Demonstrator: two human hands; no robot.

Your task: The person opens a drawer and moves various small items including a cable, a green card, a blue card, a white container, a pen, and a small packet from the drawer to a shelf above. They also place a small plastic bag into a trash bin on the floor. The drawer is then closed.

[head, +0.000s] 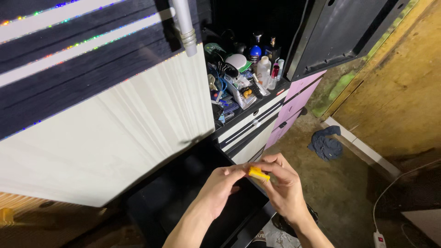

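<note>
Head view: both hands meet over an open black drawer [193, 197] of a cabinet.
Left hand [219, 186]: fingers pinched together on the near end of a small yellow object [258, 173], thumb and fingertips closed on it.
Right hand [285, 186]: fingers curled and clamped on the far end of the same piece, thumb on top.
Yellow object: short and blocky, held between the two sets of fingertips in mid air, above the drawer's front edge, touching both hands.
Shelf [248, 108]: above and behind the hands, crowded with bottles [263, 69], a white cap-like item [236, 61] and small clutter.
Cabinet door [115, 124]: cream and dark striped panel, swung open at the left.
Pink drawers [294, 103]: to the right of the shelf.
Floor: a blue cloth [325, 146] lies crumpled well apart from the hands; a white power strip [379, 239] sits at the lower right.
</note>
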